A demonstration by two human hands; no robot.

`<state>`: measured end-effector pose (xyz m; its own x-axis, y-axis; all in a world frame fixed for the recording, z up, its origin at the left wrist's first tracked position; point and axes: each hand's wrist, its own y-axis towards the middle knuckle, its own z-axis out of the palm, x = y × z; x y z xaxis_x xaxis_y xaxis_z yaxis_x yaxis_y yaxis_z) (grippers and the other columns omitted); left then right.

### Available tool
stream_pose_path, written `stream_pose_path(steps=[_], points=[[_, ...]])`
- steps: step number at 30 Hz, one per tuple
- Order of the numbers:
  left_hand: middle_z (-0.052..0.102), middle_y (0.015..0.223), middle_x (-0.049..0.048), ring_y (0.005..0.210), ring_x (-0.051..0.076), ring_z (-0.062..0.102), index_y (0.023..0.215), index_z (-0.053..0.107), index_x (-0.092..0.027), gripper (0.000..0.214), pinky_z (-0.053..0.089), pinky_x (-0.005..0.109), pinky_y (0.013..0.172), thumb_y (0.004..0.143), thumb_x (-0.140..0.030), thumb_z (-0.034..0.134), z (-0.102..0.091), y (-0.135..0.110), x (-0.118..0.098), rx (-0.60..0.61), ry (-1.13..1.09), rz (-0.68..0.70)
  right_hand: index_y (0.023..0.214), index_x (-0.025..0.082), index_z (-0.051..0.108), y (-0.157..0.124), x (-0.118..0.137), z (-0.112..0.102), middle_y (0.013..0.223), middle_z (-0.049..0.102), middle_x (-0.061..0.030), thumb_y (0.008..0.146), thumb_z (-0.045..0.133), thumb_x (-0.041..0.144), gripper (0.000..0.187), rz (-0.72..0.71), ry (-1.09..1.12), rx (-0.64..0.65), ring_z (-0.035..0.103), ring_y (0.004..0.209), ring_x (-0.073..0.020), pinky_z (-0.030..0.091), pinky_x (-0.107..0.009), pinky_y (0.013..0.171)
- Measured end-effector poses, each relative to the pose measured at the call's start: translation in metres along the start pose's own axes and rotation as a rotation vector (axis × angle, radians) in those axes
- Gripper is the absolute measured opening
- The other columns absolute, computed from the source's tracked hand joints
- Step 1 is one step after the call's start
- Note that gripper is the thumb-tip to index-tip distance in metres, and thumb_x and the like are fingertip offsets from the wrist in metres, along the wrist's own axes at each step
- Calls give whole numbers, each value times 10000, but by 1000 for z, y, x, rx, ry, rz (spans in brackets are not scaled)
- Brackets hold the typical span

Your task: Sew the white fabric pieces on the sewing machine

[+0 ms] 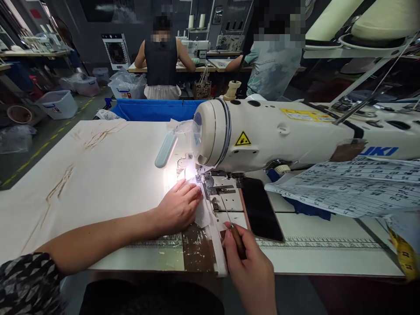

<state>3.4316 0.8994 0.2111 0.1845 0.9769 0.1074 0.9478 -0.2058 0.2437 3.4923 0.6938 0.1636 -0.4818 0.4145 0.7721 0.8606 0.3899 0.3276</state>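
Note:
A white JUKI sewing machine (269, 131) stands on a white table (98, 175), its lamp lighting the needle area. My left hand (179, 205) lies flat with fingers together on a narrow white fabric strip (210, 223), close to the presser foot (205, 183). My right hand (249, 262) is closed around an awl with a brown wooden handle (236, 238). The awl's thin metal point reaches toward the strip just in front of the foot.
A dark phone (260, 210) lies right of the needle plate. Printed paper sheets (354, 188) cover the table's right side, with a yellow tape measure (405, 256) at the edge. Behind a blue bin (154, 109), two people work at other machines.

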Motion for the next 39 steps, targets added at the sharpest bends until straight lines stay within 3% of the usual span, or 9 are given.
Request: stream_pose_path(steps=[4, 14, 24, 28, 31, 33, 36, 39], points=[[634, 1306, 189, 1216, 305, 565, 1253, 608, -28, 411, 423, 562, 1142, 951, -218, 405, 0, 0, -3, -28, 2, -15, 978, 244, 696, -3, 2, 1, 784, 762, -21, 941, 513, 485, 305, 141, 78, 10, 719, 705, -190, 565, -244, 717], [618, 1326, 190, 1232, 303, 558, 1270, 606, -20, 423, 431, 538, 1127, 989, -234, 373, -3, -1, -5, 1, 13, -15, 976, 225, 709, -3, 0, 3, 776, 756, -38, 945, 490, 524, 372, 118, 32, -15, 710, 702, -201, 557, -261, 706], [628, 1290, 186, 1197, 298, 559, 1248, 621, -20, 448, 436, 506, 1108, 1008, -287, 354, -2, -1, -6, -9, 40, 1, 952, 241, 726, 0, 6, -1, 736, 737, -14, 878, 530, 541, 366, 257, 98, 17, 709, 729, -208, 555, -270, 728], [628, 1285, 188, 1184, 292, 561, 1248, 617, -23, 440, 438, 503, 1099, 1005, -279, 354, -1, 0, -6, -1, 50, -3, 987, 229, 734, 2, -5, -4, 755, 750, -32, 838, 554, 590, 430, 292, 119, 113, 714, 706, -214, 572, -291, 753], [622, 1295, 188, 1180, 294, 562, 1255, 614, -16, 440, 440, 490, 1094, 997, -276, 370, 1, 1, -3, 11, 50, -7, 1050, 226, 723, 3, -16, -3, 923, 785, -64, 826, 567, 634, 491, 308, 130, 170, 739, 793, -231, 582, -307, 768], [618, 1299, 187, 1183, 295, 561, 1263, 610, -14, 438, 440, 477, 1091, 993, -275, 385, 2, 2, 0, 20, 48, -19, 1141, 233, 693, 1, -19, -1, 1066, 777, -79, 834, 567, 644, 528, 300, 150, 147, 744, 907, -248, 586, -318, 784], [610, 1295, 191, 1181, 292, 554, 1270, 597, -10, 437, 458, 454, 1063, 989, -279, 399, 3, 5, 4, 33, 36, -34, 1281, 243, 612, -2, -15, 3, 1110, 764, -83, 885, 547, 601, 538, 215, 167, 93, 739, 970, -238, 592, -297, 749], [623, 1237, 175, 1114, 276, 565, 1185, 634, -49, 380, 498, 429, 986, 989, -269, 393, 1, 9, 8, 72, -2, -60, 1217, 242, 626, -1, -2, 7, 1093, 759, -65, 948, 533, 478, 369, 43, 110, 11, 743, 926, -188, 577, -233, 724]])
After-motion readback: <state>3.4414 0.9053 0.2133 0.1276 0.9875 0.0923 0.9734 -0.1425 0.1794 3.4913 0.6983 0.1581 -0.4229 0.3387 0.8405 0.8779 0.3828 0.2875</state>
